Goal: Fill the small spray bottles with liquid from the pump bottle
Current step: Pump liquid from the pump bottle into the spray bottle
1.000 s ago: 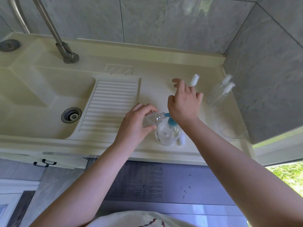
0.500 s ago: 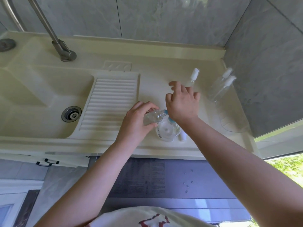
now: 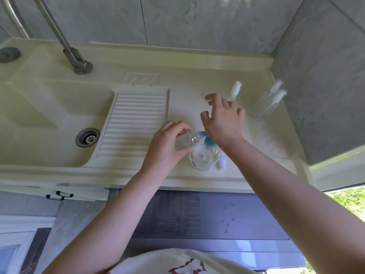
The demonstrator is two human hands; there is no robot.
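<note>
Grey marbled wall tiles are seen behind and to the right of a cream, glossy moulded sink unit. The pump bottle, round, clear, with a blue pump head, is taken as the landmark; it's stood near the unit's front edge. Well left of it, the deep basin with a steel drain is found, and between them the ribbed washboard. A brushed metal tap is mounted far back-left of it. Three capped clear spray bottles are spotted behind and right of it: one just past the fingers, two near the side wall. A small white cap is laid just right of it. A small clear spray bottle is gripped by the left hand, mouth touching the blue spout. The right hand is pressed on the pump, fingers spread loosely.
</note>
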